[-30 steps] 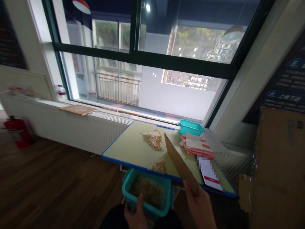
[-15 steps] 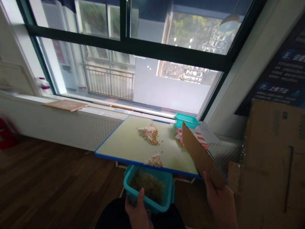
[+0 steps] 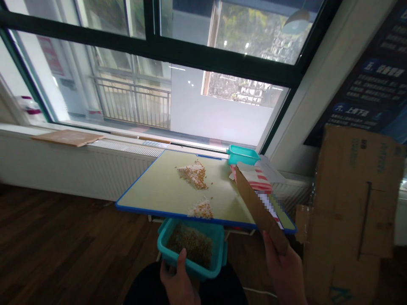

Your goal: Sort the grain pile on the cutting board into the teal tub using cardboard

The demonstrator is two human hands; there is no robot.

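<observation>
My left hand [image 3: 178, 282] grips the near rim of a teal tub [image 3: 192, 248] of brown and white grains, held just under the front edge of a small green table with a blue rim [image 3: 149, 192]. My right hand [image 3: 284, 273] holds a strip of brown cardboard [image 3: 259, 208] that slants up over the table's right side. Two heaps of mixed grains lie on the table: one near the front edge [image 3: 201, 209], a bigger one further back [image 3: 192, 174].
A second teal tub [image 3: 242, 154] stands at the table's far right corner, beside red-and-white striped packets [image 3: 258, 180]. Large cardboard boxes [image 3: 352, 195] stand to the right. A radiator and windowsill with a wooden board [image 3: 68, 137] run behind; dark wood floor to the left.
The cardboard strip has swung from the middle of the table toward its right side. The view has shifted right and down. My left hand still holds the tub under the table edge.
</observation>
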